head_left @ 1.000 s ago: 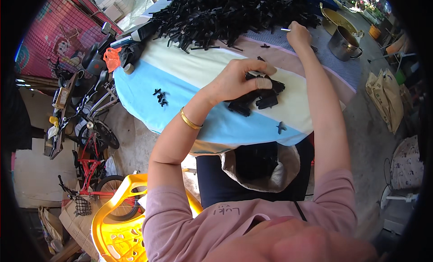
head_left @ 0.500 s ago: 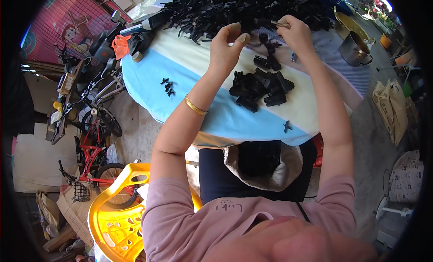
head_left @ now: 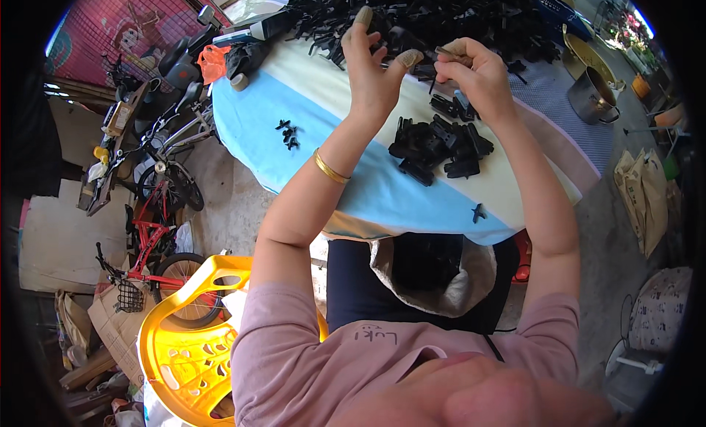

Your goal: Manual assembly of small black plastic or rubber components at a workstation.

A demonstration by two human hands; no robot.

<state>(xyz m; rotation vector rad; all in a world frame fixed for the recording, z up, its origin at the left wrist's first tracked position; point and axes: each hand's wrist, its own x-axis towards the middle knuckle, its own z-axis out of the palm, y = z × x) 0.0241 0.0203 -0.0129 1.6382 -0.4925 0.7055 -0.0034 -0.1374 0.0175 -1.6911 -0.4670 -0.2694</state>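
We've moved our left hand [head_left: 373, 83] off the black cluster [head_left: 441, 144], leaving it uncovered on the table [head_left: 254, 111]; that grip spreads open by the heap [head_left: 419, 11], our right hand [head_left: 479, 80] pinching a slim tool [head_left: 448, 53]

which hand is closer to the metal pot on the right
Right. The right hand is to the left of the pot, apart from it; the left hand is farther left, beyond the right one.
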